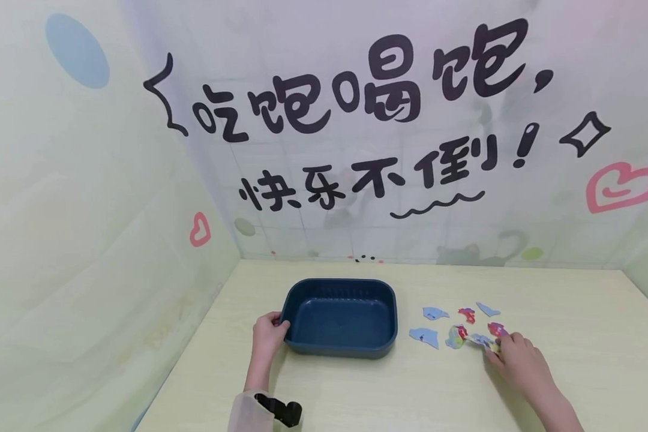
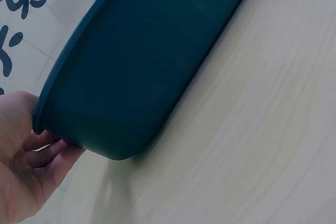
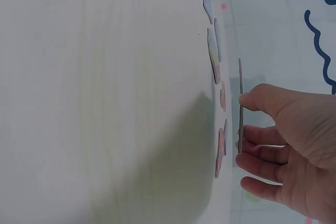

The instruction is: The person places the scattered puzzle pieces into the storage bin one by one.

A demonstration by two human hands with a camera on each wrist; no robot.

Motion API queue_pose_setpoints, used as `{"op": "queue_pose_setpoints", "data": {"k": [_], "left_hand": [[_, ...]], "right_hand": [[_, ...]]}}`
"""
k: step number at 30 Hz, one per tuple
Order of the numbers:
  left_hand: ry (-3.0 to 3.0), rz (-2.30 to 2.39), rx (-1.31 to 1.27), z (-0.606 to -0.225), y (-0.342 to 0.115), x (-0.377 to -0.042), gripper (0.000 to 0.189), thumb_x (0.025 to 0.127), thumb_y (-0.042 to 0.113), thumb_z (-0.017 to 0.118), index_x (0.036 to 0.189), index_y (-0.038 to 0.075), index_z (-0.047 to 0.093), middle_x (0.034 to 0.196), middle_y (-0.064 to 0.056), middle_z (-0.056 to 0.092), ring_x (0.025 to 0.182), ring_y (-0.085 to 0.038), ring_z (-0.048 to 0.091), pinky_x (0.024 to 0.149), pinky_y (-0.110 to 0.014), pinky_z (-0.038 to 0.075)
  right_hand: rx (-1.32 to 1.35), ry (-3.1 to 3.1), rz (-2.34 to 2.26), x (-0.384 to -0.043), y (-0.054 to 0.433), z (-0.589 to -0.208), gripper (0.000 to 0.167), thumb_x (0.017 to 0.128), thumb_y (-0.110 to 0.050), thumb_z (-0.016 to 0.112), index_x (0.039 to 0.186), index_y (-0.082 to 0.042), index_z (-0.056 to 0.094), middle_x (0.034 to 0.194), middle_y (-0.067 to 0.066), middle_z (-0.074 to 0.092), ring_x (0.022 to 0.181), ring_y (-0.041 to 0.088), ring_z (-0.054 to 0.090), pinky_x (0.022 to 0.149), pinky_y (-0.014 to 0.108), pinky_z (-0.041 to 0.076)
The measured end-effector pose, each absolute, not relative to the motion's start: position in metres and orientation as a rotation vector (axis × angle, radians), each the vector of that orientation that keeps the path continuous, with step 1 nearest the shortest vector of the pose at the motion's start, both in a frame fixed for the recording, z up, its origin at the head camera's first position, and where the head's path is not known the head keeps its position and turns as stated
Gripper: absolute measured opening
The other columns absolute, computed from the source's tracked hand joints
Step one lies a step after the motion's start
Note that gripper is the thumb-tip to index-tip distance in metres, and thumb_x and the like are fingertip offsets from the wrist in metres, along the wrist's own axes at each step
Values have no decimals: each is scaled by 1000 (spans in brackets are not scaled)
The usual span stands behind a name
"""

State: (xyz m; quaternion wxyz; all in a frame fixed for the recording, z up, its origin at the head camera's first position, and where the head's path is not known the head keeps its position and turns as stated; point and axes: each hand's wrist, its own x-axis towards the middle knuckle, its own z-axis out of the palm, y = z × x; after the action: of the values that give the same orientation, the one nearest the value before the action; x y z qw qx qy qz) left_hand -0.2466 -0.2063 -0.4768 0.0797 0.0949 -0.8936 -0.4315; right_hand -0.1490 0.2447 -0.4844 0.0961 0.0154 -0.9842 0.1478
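At the left end of a dark blue rectangular tub (image 1: 340, 351), my left hand (image 1: 267, 337) grips the rim, thumb on top and fingers below, as the left wrist view shows. On the right, my right hand (image 1: 522, 361) pinches a flat, thin puzzle piece (image 1: 481, 340) between thumb and fingers. The right wrist view shows this piece (image 3: 241, 119) edge-on, raised off the table. Several other irregular pieces lie close by: light blue ones (image 1: 425, 337), a red one (image 1: 467, 314), a green-and-red one (image 1: 456, 338) and a pinkish-red one (image 1: 497, 329) beside my fingers.
The tub stands on a pale wood-grain table (image 1: 399, 396), its inside bare. Behind the table hangs a printed backdrop (image 1: 324, 234) with large dark lettering, and another panel rises on the left. A black strap (image 1: 278, 410) sits on my left sleeve.
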Motion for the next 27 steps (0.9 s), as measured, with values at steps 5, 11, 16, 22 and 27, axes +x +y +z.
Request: {"op": "queue_pose_setpoints", "data": {"k": [5,11,16,22,27], "left_hand": [[-2660,-1288,278,-477,-206,-247,28,79,5,58,101,-10,63,90,-22,65,81,-25,60,68,-33,50],[-2652,-1286,283,-476,-205,-246,28,78,5,58,101,-11,63,90,-22,65,82,-25,60,68,-33,51],[-2653,-1287,291,-476,-206,-246,28,79,5,58,102,-10,63,91,-22,65,83,-26,60,69,-33,50],[-2652,-1286,291,-478,-204,-245,28,79,5,57,102,-10,63,90,-22,65,82,-25,60,68,-33,50],[-2642,-1291,298,-480,-201,-246,28,79,5,58,102,-10,63,90,-22,65,81,-25,60,68,-33,50]], "right_hand": [[69,-2912,436,-151,243,-478,30,76,-21,68,66,-1,48,77,25,54,65,30,50,59,47,45],[104,-2906,414,-151,239,-468,32,76,-21,68,63,-4,45,80,25,55,67,29,51,57,43,44],[131,-2888,411,-152,236,-461,30,76,-21,68,66,-1,47,74,19,53,62,24,45,53,39,41],[187,-2840,433,-159,234,-459,31,75,-19,69,85,9,60,78,18,56,67,26,51,56,42,44],[242,-2815,443,-167,233,-459,30,74,-20,69,84,7,62,78,15,57,68,24,52,58,41,45]]}}
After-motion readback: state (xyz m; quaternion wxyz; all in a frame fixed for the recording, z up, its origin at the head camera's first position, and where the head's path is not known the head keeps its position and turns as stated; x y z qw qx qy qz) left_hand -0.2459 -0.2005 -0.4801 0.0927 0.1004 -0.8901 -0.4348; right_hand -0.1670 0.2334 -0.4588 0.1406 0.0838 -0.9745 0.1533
